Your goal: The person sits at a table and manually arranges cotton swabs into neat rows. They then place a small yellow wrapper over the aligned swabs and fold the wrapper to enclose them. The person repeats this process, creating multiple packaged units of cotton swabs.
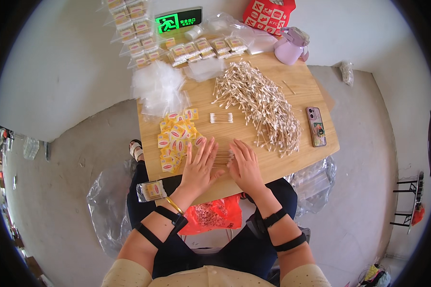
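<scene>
My left hand (199,165) and my right hand (245,165) rest on the wooden table (201,191) near its front edge, fingers stretched out. Between them lies a row of cotton swabs (222,158) side by side, their tips next to my fingers. Part of the row's ends is hidden by the hands. Farther back sits a second small neat row of swabs (221,117). A large loose heap of cotton swabs (258,98) spreads to the right. Beside my left hand are scattered small yellow and white cards (175,143).
Clear plastic bags (160,88) lie at the back left; filled swab packets (201,49) line the rear. One packet (153,190) sits by the near left corner. A phone (316,126) and lilac jug (291,45) stand right. Below the front edge is a red bag of swabs (230,215).
</scene>
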`<state>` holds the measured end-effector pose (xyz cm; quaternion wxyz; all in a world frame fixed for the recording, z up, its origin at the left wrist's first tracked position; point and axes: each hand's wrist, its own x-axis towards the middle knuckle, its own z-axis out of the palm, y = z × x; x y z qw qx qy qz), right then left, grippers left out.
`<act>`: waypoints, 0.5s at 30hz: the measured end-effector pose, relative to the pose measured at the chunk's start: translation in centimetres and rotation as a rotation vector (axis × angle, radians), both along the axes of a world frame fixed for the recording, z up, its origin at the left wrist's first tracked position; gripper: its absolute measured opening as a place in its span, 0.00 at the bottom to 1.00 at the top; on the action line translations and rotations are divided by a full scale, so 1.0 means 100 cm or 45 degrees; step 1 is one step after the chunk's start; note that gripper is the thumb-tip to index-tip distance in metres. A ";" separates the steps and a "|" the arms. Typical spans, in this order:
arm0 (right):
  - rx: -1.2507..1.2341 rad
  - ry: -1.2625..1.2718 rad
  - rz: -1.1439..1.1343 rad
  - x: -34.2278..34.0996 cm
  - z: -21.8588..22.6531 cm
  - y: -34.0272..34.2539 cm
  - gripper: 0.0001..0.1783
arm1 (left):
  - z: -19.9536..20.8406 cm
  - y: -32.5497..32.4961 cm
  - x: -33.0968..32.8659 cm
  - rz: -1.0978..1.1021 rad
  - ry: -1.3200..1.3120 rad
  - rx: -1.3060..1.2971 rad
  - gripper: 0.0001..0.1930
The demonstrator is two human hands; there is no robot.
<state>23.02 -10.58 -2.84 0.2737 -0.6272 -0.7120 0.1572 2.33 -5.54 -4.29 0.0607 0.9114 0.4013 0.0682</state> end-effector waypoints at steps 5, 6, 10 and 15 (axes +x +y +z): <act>-0.093 -0.247 0.012 -0.005 -0.005 -0.021 0.52 | 0.002 -0.006 0.007 0.000 -0.030 -0.089 0.48; -0.100 -0.250 0.007 -0.009 -0.007 -0.022 0.54 | 0.003 -0.005 0.004 0.013 -0.057 -0.094 0.48; -0.121 -0.299 -0.013 -0.018 -0.014 -0.017 0.57 | 0.000 -0.007 -0.007 0.113 -0.002 -0.058 0.52; -0.085 -0.389 -0.031 -0.036 -0.028 -0.011 0.55 | -0.008 -0.008 -0.003 0.118 -0.027 -0.077 0.54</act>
